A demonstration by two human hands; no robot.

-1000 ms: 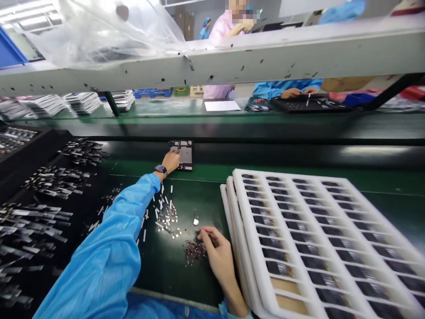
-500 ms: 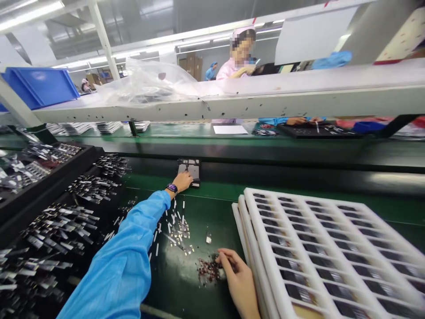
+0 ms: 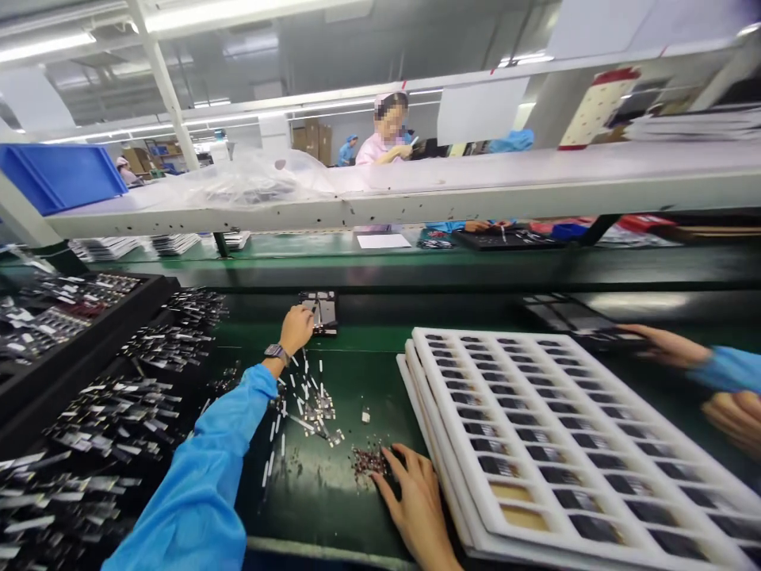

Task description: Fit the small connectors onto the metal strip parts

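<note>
White foam-like trays point(image 3: 503, 416) lie stacked at the near right, with dark flat parts in rows of slots; two slots at the near left corner show a tan bottom. Just beside this stack is the right hand point(image 3: 411, 488), its thumb and forefinger spread apart, the tips at the edge of a heap of tiny dark-red parts point(image 3: 369, 461) on the green bench point(image 3: 321, 507). At the near left, bundles of silvery strips point(image 3: 112, 412) lie on a black surface.

A little farther, one small pale piece point(image 3: 365, 415) lies alone, and loose strips point(image 3: 315, 404) are scattered to its left. Beyond them the left hand point(image 3: 296, 329), which has a watch point(image 3: 277, 352) on the wrist, reaches to the flat dark-framed device point(image 3: 324, 316). Its fingers are at the left edge of the device; whether they grip it, I cannot tell.

At the right, a co-worker's hand point(image 3: 671, 347) holds another flat dark object point(image 3: 574, 315). Farther away, behind the white shelf point(image 3: 416, 208), stands a person in pink point(image 3: 374, 149).
</note>
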